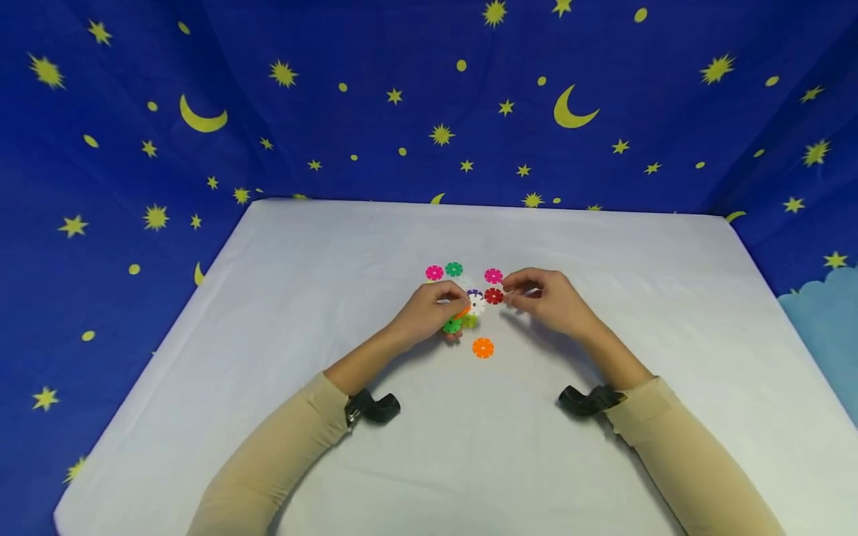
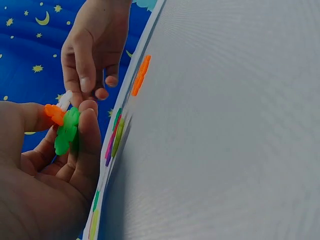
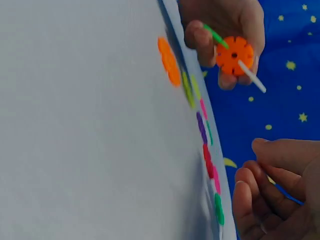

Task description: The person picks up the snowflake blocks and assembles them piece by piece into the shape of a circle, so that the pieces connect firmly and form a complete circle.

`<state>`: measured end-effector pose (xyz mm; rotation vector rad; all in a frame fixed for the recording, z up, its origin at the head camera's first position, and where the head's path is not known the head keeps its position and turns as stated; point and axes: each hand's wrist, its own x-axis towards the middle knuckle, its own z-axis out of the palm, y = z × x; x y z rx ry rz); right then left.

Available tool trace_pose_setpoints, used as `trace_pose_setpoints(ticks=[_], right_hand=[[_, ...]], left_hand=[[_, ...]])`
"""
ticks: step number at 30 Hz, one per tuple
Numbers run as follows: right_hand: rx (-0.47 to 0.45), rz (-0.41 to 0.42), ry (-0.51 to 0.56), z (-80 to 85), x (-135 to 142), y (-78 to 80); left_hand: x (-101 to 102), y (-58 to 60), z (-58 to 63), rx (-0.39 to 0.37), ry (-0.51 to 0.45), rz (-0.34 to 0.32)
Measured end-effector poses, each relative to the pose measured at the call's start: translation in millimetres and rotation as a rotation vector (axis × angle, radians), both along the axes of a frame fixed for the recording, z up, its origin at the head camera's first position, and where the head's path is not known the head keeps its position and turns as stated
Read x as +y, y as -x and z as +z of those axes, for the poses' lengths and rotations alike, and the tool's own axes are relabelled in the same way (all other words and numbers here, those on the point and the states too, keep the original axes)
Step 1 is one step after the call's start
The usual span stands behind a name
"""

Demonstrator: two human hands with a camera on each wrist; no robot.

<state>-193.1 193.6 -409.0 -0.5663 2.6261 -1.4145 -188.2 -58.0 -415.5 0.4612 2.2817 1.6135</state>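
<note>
Left hand (image 1: 427,311) has a small joined-up piece pinched between thumb and fingers, held just above the tabletop (image 1: 482,454): an orange disc (image 3: 243,49) facing the other hand, with a green disc (image 2: 67,131) and a white disc (image 1: 477,305) slotted into it at angles. Right hand (image 1: 555,301) is right across from it, fingers loosely bent, bit of a gap between thumb and fingertips, and nothing in its grasp that I can see.

Rest of the notched discs lie flat near both hands. Loose orange disc (image 1: 483,348) sits closest to the wearer, well apart from the others. Red disc (image 1: 494,296) is by the right fingertips with a pink disc (image 1: 493,276) just behind it. Purple disc (image 3: 201,127) is partly hidden in the head view. Starry blue cloth (image 1: 375,45) hangs behind everything.
</note>
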Motion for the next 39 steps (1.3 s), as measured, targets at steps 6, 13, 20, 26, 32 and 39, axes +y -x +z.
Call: trace_pose_setpoints(ticks=[6,13,20,26,32,39], right_hand=[[0.003,-0.007,-0.090,-4.5,-1,14.7],[0.097,0.019,-0.158,-15.1,-8,18.7],[0.142,0.023,-0.165,-18.9,-11,17.2],[0.126,0.008,-0.171,-17.3,-10,15.0],[0.081,-0.006,-0.150,-12.0,-8,13.9],[0.058,0.007,-0.134,-7.4,-6,11.0]], left_hand=[[-1,0.7,-0.5,0.078,0.070,0.023],[2,0.5,-2.1,0.077,0.055,0.024],[1,0.8,-3.6,0.077,0.050,0.018],[1,1.2,-4.2,0.072,0.068,0.008],[2,1.8,-3.3,0.059,0.067,0.018],[1,1.0,-4.8,0.058,0.064,0.029]])
